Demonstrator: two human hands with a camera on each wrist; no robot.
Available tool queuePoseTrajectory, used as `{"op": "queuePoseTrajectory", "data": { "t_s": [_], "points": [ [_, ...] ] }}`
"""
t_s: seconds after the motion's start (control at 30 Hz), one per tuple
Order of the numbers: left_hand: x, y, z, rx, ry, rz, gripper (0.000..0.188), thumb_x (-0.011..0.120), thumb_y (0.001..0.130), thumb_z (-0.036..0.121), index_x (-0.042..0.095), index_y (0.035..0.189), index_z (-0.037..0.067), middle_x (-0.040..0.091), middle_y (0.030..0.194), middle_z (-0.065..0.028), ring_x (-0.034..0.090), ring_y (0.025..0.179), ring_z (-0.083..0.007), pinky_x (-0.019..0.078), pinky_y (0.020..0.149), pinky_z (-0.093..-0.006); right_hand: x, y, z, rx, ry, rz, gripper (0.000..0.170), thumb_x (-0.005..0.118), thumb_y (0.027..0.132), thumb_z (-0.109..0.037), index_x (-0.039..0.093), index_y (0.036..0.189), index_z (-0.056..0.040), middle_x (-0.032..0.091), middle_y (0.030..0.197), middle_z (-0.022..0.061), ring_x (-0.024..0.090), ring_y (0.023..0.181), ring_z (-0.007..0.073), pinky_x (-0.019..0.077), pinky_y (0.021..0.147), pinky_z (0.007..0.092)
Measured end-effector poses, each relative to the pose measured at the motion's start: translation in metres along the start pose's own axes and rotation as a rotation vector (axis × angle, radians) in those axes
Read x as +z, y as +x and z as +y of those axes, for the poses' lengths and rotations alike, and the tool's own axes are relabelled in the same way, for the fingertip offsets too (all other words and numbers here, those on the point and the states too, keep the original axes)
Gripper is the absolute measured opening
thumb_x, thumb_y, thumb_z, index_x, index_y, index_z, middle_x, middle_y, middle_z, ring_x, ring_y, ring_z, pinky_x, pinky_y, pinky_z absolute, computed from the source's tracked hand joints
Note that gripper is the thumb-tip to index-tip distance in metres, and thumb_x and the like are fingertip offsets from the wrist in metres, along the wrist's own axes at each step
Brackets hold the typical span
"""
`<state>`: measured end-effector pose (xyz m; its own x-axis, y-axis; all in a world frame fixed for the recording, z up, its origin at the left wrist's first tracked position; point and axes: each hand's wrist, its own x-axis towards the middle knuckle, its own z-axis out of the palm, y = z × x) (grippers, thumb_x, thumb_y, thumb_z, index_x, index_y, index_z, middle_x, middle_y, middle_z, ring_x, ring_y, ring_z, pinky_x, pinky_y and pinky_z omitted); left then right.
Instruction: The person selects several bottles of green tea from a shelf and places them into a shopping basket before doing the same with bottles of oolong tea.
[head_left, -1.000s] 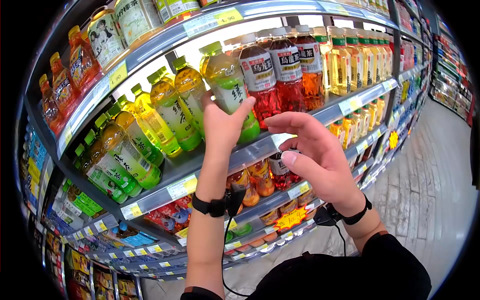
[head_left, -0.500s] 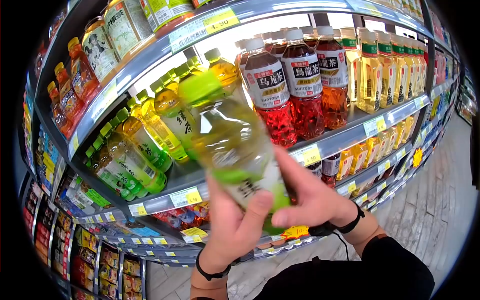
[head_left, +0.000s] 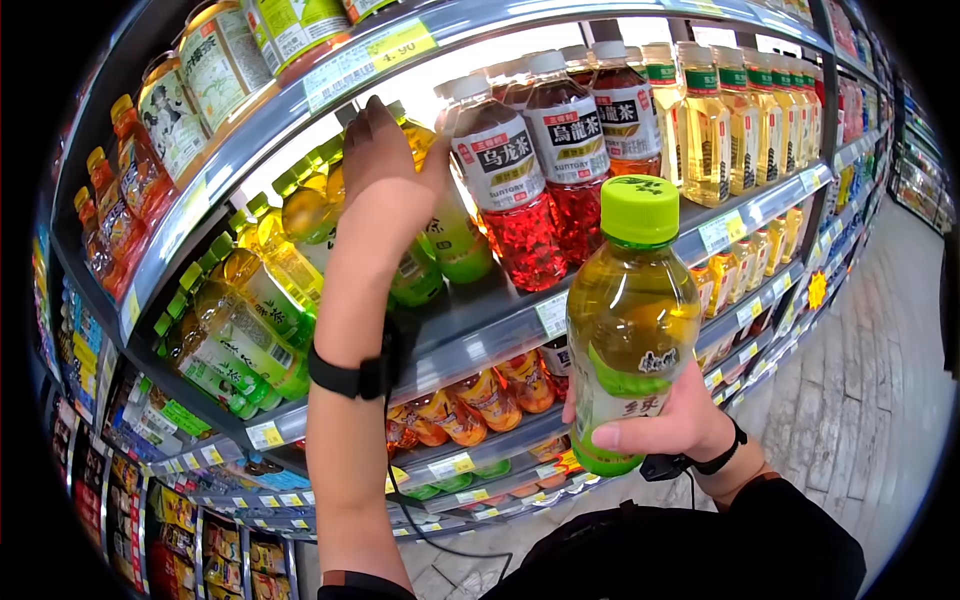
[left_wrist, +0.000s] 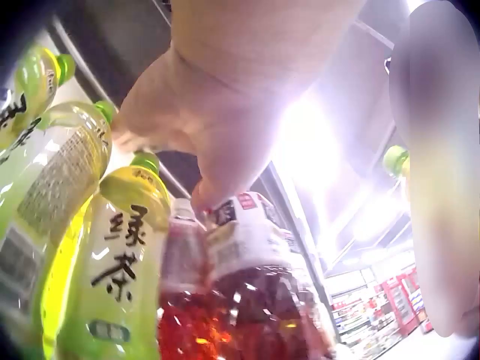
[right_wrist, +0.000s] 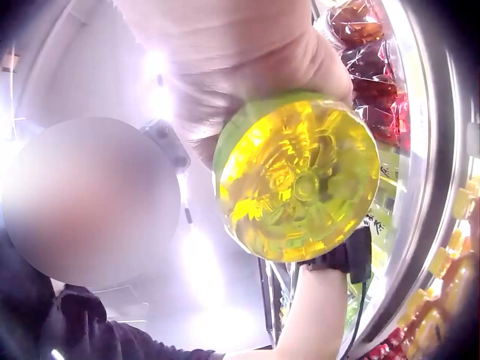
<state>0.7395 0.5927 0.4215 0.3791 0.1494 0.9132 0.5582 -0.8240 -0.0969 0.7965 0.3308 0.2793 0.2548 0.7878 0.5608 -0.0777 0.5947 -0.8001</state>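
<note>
My right hand (head_left: 675, 425) grips a green tea bottle (head_left: 635, 310) around its lower part, upright in front of the shelf, thumb across the label. The right wrist view looks at the base of this bottle (right_wrist: 300, 180). My left hand (head_left: 385, 190) reaches in over the row of green tea bottles (head_left: 255, 320), fingers extended upward near the caps. Its thumb side lies beside the dark oolong tea bottles (head_left: 500, 165). In the left wrist view the left hand (left_wrist: 217, 105) overlaps the top of an oolong bottle, and its fingertips are hidden.
A shelf with price tags (head_left: 360, 60) runs above the left hand. Pale yellow tea bottles (head_left: 705, 130) stand to the right. Orange drink bottles (head_left: 460, 415) fill the shelf below. Tiled floor (head_left: 840, 400) lies at right.
The green tea bottle came off the shelf between both hands and is now in the right hand alone, farther right. The left hand let go and went back up to the row.
</note>
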Motion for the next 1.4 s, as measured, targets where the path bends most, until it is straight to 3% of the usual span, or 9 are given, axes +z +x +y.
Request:
{"op": "queuePoseTrajectory", "data": {
  "t_s": [0.1, 0.23, 0.4, 0.5, 0.7, 0.87, 1.17, 1.3, 1.4],
  "points": [
    [-0.008, 0.011, 0.006, -0.113, -0.093, -0.168, 0.073, 0.066, 0.086, 0.044, 0.042, 0.135, -0.004, 0.055, 0.126, -0.0276, 0.053, 0.117, -0.0418, 0.0427, 0.102, -0.0441, 0.003, -0.005, -0.005, 0.061, 0.008, 0.015, 0.061, 0.083, 0.07, -0.015, 0.053, 0.122, 0.0004, 0.064, 0.105, 0.0063, 0.06, 0.092, 0.013, 0.0481, 0.083, 0.0289],
    [-0.024, -0.012, 0.015, 0.042, -0.344, 0.18, 0.054, 0.073, 0.082, 0.03, 0.053, 0.119, -0.003, 0.06, 0.112, -0.0245, 0.058, 0.102, -0.0414, 0.0475, 0.089, -0.0439, 0.002, -0.004, -0.008, 0.059, -0.024, 0.016, 0.065, 0.081, 0.069, -0.014, 0.05, 0.124, 0.0007, 0.064, 0.104, 0.0086, 0.061, 0.092, 0.0167, 0.0495, 0.082, 0.032],
    [-0.043, -0.058, 0.028, -0.137, -0.857, 0.191, 0.052, 0.069, 0.085, 0.015, 0.038, 0.124, -0.001, 0.06, 0.098, -0.0148, 0.059, 0.092, -0.0193, 0.0478, 0.082, -0.0319, -0.002, 0.002, 0.001, -0.013, -0.114, -0.058, 0.08, 0.082, 0.063, -0.014, 0.043, 0.131, 0.0, 0.059, 0.112, 0.0147, 0.06, 0.104, 0.0248, 0.0484, 0.09, 0.038],
    [-0.048, -0.069, 0.017, -0.083, -0.967, 0.346, 0.044, 0.067, 0.086, 0.012, 0.04, 0.12, 0.0, 0.061, 0.099, -0.0139, 0.059, 0.091, -0.0157, 0.0476, 0.083, -0.0293, 0.009, 0.018, 0.009, -0.296, -0.089, -0.075, 0.066, 0.084, 0.068, -0.013, 0.053, 0.124, 0.0025, 0.064, 0.113, 0.0095, 0.062, 0.1, 0.0171, 0.0476, 0.089, 0.03],
    [-0.13, -0.088, 0.044, 0.173, -0.92, 0.44, 0.031, 0.047, 0.09, 0.005, 0.038, 0.119, -0.004, 0.063, 0.096, -0.0185, 0.063, 0.089, -0.0253, 0.0521, 0.087, -0.0411, 0.012, 0.039, 0.005, -0.481, -0.484, -0.227, 0.07, 0.08, 0.063, -0.051, 0.065, 0.111, -0.0034, 0.015, 0.152, 0.031, 0.019, 0.142, 0.0401, 0.0183, 0.113, 0.0479],
    [-0.155, -0.087, 0.062, -0.265, -1.175, 0.048, 0.025, 0.053, 0.089, 0.007, 0.049, 0.112, -0.002, 0.064, 0.084, -0.0152, 0.061, 0.082, -0.0196, 0.0488, 0.075, -0.031, 0.019, 0.038, 0.009, -0.424, -0.234, -0.585, 0.075, 0.086, 0.059, -0.04, 0.063, 0.12, -0.0023, 0.005, 0.153, 0.0358, 0.01, 0.146, 0.0434, 0.014, 0.115, 0.0506],
    [-0.126, -0.095, 0.084, -0.44, -1.268, -0.386, 0.017, 0.055, 0.096, 0.015, 0.049, 0.105, 0.001, 0.061, 0.09, -0.0064, 0.059, 0.087, -0.013, 0.0477, 0.078, -0.0262, 0.018, 0.005, 0.011, 0.031, 0.035, -0.425, 0.094, 0.088, 0.061, -0.034, 0.044, 0.137, -0.0002, 0.03, 0.148, 0.0189, 0.033, 0.136, 0.0278, 0.0261, 0.113, 0.0409],
    [-0.115, -0.06, 0.042, -0.166, -1.155, -0.67, 0.043, 0.037, 0.104, 0.033, 0.061, 0.098, -0.002, 0.06, 0.089, -0.0063, 0.055, 0.087, -0.0158, 0.0434, 0.087, -0.0317, 0.003, -0.012, 0.016, 0.138, 0.164, -0.426, 0.097, 0.089, 0.061, -0.027, 0.038, 0.139, 0.0007, 0.05, 0.133, 0.0133, 0.051, 0.12, 0.0213, 0.0391, 0.104, 0.0377],
    [-0.077, -0.017, 0.022, 0.176, -0.683, -0.4, 0.034, 0.046, 0.098, 0.022, 0.056, 0.113, -0.007, 0.062, 0.104, -0.0244, 0.059, 0.101, -0.0365, 0.0438, 0.09, -0.0398, -0.008, -0.022, 0.02, 0.211, 0.234, -0.358, 0.091, 0.09, 0.059, -0.024, 0.044, 0.134, -0.0002, 0.058, 0.123, 0.0119, 0.058, 0.111, 0.02, 0.0459, 0.097, 0.0369]
  ]
}}
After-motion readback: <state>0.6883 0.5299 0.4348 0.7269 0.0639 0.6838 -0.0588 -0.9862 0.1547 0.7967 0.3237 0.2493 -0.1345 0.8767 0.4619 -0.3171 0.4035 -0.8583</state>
